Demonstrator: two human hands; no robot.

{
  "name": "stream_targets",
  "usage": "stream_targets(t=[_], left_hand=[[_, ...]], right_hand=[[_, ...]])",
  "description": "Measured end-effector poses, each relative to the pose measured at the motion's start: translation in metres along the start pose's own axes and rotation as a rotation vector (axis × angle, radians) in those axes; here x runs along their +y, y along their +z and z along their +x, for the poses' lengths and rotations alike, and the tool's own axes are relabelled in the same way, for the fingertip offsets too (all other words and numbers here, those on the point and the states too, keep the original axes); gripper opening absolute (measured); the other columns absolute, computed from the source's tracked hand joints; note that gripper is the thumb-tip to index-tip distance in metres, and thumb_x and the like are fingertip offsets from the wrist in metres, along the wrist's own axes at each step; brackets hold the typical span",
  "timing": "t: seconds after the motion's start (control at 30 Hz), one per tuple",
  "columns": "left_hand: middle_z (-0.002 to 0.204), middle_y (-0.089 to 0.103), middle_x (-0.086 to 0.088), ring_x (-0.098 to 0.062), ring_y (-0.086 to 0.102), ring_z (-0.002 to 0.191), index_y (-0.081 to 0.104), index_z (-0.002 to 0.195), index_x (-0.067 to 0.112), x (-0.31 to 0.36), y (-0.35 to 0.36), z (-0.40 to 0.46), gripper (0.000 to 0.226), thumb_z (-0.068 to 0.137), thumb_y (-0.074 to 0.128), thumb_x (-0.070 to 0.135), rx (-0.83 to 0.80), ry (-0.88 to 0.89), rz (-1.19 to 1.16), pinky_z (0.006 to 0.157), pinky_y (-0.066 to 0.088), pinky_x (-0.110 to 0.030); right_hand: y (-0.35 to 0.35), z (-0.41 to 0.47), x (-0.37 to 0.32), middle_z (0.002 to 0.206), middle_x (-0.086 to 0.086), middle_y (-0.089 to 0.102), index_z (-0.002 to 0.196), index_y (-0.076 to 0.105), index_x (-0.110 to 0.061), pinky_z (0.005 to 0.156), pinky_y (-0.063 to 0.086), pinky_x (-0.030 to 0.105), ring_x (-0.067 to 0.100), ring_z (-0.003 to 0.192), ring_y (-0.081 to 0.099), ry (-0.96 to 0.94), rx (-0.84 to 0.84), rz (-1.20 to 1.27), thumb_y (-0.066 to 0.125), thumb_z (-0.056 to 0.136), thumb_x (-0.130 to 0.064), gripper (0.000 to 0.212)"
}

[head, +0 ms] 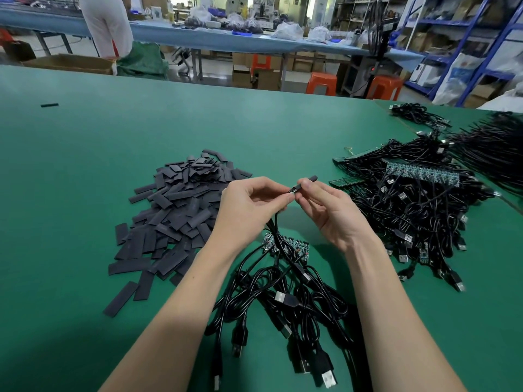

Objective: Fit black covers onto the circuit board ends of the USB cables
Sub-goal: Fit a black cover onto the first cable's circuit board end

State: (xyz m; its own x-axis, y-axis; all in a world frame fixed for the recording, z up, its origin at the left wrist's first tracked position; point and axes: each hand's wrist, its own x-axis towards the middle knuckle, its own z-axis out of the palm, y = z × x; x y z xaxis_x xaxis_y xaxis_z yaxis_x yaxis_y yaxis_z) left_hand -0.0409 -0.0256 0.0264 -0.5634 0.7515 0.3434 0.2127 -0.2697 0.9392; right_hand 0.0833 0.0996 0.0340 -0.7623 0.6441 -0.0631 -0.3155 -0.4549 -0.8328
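Near the middle of the green table (85, 165), the left hand (249, 205) pinches a cable (273, 222) by its end, and the right hand (328, 205) pinches a black cover (307, 182) right against that end. I think the cover is partly on, but fingers hide the join. The cover could snag on the little board or slip off crooked if pushed at a slant.
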Motion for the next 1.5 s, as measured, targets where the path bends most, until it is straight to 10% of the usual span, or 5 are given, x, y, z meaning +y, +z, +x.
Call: stream_targets(t=[1.0, 1.5], left_hand=[[0.074, 0.076, 0.008, -0.004, 0.071, 0.066, 0.080, 0.079, 0.010, -0.001, 0.005, -0.010, 0.004, 0.080, 0.084, 0.008, 0.099, 0.178, 0.361, 0.069, 0.056, -0.017], [0.073, 0.077, 0.008, -0.008, 0.075, 0.072, 0.079, 0.079, 0.019, -0.003, 0.007, -0.010, 0.010, 0.081, 0.083, 0.010, 0.197, -0.020, 0.155, 0.072, 0.057, -0.016]], right_hand=[[-0.004, -0.004, -0.002, 0.087, 0.005, 0.074, 0.090, 0.082, -0.011, 0.066, 0.056, 0.017, 0.008, 0.070, 0.066, 0.087, -0.038, -0.283, 0.086, 0.065, -0.027, 0.030], [0.022, 0.000, 0.014, 0.087, 0.014, 0.076, 0.103, 0.078, -0.015, 0.071, 0.060, 0.026, 0.020, 0.076, 0.072, -0.230, 0.151, -0.261, 0.078, 0.084, -0.004, 0.021]])
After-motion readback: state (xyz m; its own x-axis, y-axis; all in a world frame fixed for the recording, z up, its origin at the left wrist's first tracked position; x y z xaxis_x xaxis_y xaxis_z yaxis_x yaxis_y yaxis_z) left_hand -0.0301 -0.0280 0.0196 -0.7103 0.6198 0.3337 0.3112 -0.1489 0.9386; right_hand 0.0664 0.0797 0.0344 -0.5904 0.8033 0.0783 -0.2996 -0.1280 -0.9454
